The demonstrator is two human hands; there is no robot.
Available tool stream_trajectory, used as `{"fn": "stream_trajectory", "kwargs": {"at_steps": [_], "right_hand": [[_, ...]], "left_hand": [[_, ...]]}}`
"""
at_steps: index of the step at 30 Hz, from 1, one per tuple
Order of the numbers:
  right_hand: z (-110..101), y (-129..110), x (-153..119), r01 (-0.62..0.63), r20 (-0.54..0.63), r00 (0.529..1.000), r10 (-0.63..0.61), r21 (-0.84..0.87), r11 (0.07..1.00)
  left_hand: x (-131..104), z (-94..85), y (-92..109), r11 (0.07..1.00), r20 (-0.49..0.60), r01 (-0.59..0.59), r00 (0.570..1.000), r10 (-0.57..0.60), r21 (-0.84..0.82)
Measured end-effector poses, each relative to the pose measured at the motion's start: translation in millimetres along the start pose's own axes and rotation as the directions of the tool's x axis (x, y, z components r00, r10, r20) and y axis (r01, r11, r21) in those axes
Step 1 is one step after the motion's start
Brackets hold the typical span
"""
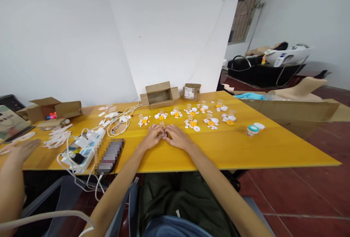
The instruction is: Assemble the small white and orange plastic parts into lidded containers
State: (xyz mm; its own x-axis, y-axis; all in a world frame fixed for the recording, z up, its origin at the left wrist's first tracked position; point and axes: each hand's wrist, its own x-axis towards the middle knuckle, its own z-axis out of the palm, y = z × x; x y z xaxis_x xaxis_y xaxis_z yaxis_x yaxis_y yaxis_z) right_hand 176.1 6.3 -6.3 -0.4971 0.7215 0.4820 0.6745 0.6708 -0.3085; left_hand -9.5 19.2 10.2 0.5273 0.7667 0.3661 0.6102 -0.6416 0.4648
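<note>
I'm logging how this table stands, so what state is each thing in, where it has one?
Left hand: fingers curled, meeting the right.
Right hand: fingers curled; anything held is hidden.
Left cardboard box: open.
Middle cardboard box: open.
Small box: upright; open or closed unclear.
Power strip: chargers plugged in.
Phone: lying flat, cable plugged in.
Teal lid: on its tub.

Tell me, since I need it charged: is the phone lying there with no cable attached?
No, a white cable meets the near end of the phone.
</note>
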Motion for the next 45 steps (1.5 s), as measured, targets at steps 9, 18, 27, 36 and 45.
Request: {"fn": "stream_trajectory", "kwargs": {"at_steps": [9, 18, 27, 36, 45], "right_hand": [[1, 0, 1, 0.008, -0.013, 1.0, -0.008, -0.003, 1.0], [1, 0, 1, 0.006, -0.017, 1.0, -0.006, -0.001, 1.0], [3, 2, 1, 0.005, -0.019, 1.0, -0.005, 0.005, 1.0], [4, 1, 1, -0.035, -0.012, 0.999, 0.035, 0.01, 0.999], [1, 0, 0, -0.051, -0.039, 0.998, 0.051, 0.007, 0.999]], "left_hand": [[0, -1.9, 4, 1.0, -0.009, 0.005, 1.0, -0.005, 0.004], [-1, -1.0, -2, 0.999, -0.025, -0.001, 1.0, 0.002, 0.036], [-1, -1.5, 0, 1.0, -0.053, 0.003, 0.999, -0.001, 0.031], [4, -3.5, -10, 0.996, -0.251, 0.087, 0.965, -0.077, 0.032], [4, -3.1, -25, 0.976, -0.354, 0.219, 0.913, -0.204, 0.003]]}}
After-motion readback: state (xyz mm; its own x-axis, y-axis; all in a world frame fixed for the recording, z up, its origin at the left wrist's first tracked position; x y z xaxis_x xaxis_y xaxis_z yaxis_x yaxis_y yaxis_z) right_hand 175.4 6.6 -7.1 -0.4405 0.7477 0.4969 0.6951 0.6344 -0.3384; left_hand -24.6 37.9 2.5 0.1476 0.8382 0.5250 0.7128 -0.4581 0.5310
